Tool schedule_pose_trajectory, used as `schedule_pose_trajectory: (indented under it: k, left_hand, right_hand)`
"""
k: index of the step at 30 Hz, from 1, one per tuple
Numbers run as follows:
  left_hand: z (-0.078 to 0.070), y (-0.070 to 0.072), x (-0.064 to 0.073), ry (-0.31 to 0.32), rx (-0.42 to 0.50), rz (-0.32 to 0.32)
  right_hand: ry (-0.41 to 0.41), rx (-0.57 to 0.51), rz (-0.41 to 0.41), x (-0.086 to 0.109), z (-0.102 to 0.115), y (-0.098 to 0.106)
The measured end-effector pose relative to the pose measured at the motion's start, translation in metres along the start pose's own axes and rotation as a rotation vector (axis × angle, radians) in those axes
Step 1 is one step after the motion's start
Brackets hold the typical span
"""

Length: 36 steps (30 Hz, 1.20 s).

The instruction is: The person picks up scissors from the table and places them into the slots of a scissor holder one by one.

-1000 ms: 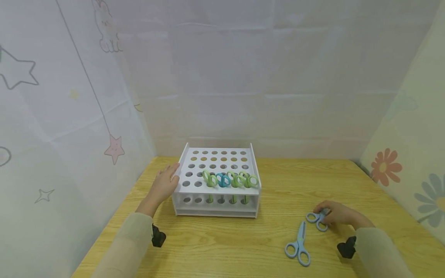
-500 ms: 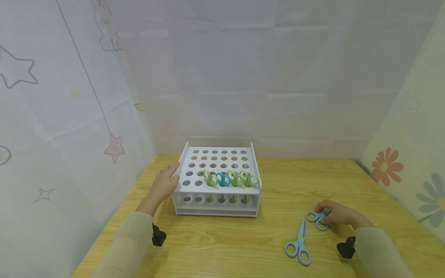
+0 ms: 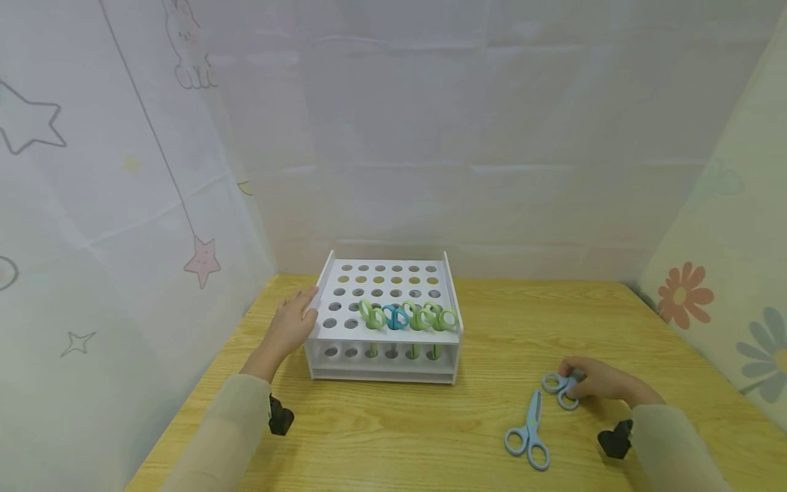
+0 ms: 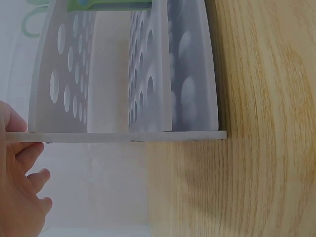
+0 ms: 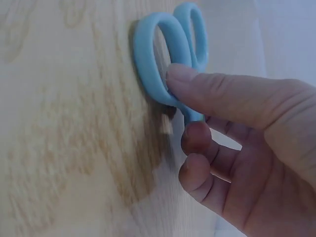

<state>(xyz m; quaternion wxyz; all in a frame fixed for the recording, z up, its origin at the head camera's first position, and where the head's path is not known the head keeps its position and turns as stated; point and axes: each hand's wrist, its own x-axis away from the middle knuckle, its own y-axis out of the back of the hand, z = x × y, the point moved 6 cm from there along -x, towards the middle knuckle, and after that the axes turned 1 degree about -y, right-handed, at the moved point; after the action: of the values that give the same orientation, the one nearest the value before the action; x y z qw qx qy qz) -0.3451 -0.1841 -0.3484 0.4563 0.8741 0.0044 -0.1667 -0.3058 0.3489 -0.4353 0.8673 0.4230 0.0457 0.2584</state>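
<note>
My left hand (image 3: pixel 290 326) holds the left side panel of a white holed rack (image 3: pixel 381 335); in the left wrist view the thumb (image 4: pixel 15 118) lies on one face of the panel and the fingers (image 4: pixel 33 158) on the other. Low over the table at the right, my right hand (image 3: pixel 599 380) pinches a pair of light-blue scissors (image 5: pixel 148 54) just below the handle loops. Its blades are hidden by the hand. A second pair of light-blue scissors (image 3: pixel 530 433) lies flat beside it, handles toward the front.
Green scissors (image 3: pixel 371 316), teal scissors (image 3: pixel 395 318) and more green scissors (image 3: pixel 440 318) stand upright in the rack's front holes. The wooden table (image 3: pixel 393 430) meets patterned cloth at the back (image 3: pixel 492 205) and both sides.
Hardly anything differs. The right hand and its scissors have shifted very slightly; the left hand stays on the rack.
</note>
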Motion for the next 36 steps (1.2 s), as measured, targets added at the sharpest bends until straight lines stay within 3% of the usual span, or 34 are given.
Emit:
schedule_pose_trajectory:
  k: [6,15,23,36]
  left_hand:
    - [0.001,-0.001,-0.001,0.0,-0.001,-0.001]
    - [0.001,-0.001,0.0,0.012,-0.002,0.006]
    - [0.0,-0.001,0.001,0.012,0.0,0.011]
    - [-0.002,0.0,0.001,0.012,0.002,0.009]
  right_hand:
    - [0.001,-0.004,-0.006,0.002,0.001,0.001]
    - [-0.115,-0.052,0.004,0.008,0.002,0.007]
    - [0.037,-0.048,0.01,0.006,0.019,0.015]
    - [0.002,-0.047,-0.015,0.0,0.041,0.032]
